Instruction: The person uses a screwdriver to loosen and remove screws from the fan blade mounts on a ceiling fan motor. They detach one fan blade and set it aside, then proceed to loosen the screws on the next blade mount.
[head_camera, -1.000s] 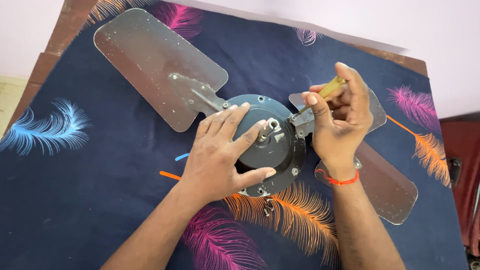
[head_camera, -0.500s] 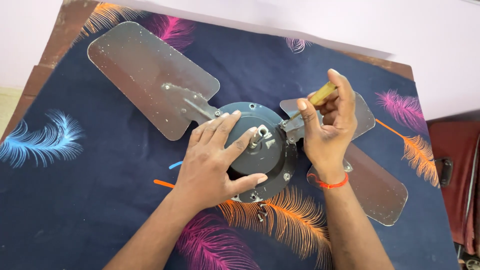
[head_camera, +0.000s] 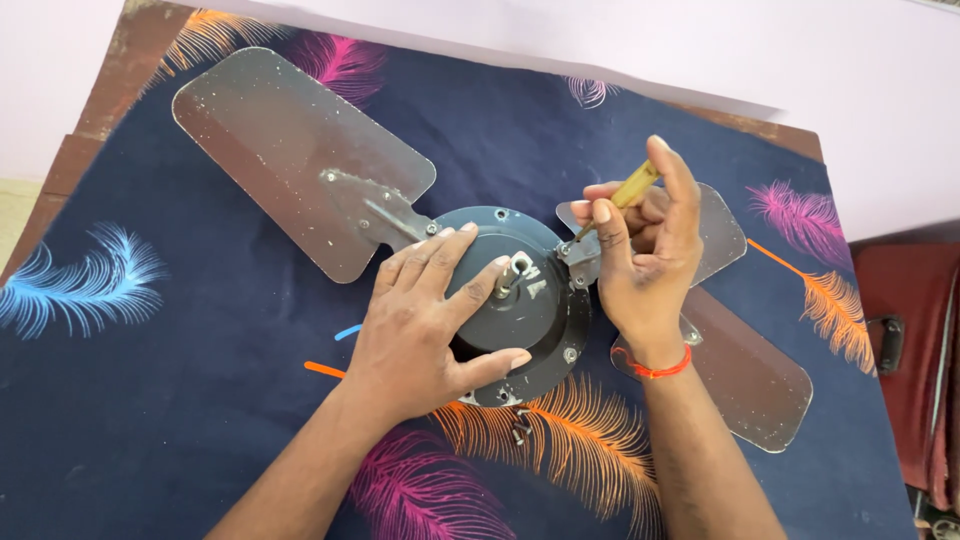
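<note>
On feather-print navy cloth (head_camera: 180, 400) beside pale wall (head_camera: 860, 90): right hand (head_camera: 640, 255) clasping screwdriver (head_camera: 620, 197), left hand (head_camera: 425, 320) flat on fan motor (head_camera: 545, 310).

Cloth (head_camera: 180, 400): navy, feather print in blue, pink, orange around fan motor (head_camera: 520, 300). Motor dark grey-black; blades (head_camera: 280, 150) dull speckled silver. Screwdriver handle (head_camera: 634, 186) amber-yellow; wrist thread (head_camera: 655, 368) red.

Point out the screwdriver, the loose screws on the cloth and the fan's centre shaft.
screwdriver (head_camera: 632, 187), head view, yellow handle.
loose screws (head_camera: 520, 430), head view, middle of the small pile.
centre shaft (head_camera: 508, 277), head view, its metal tip.
</note>
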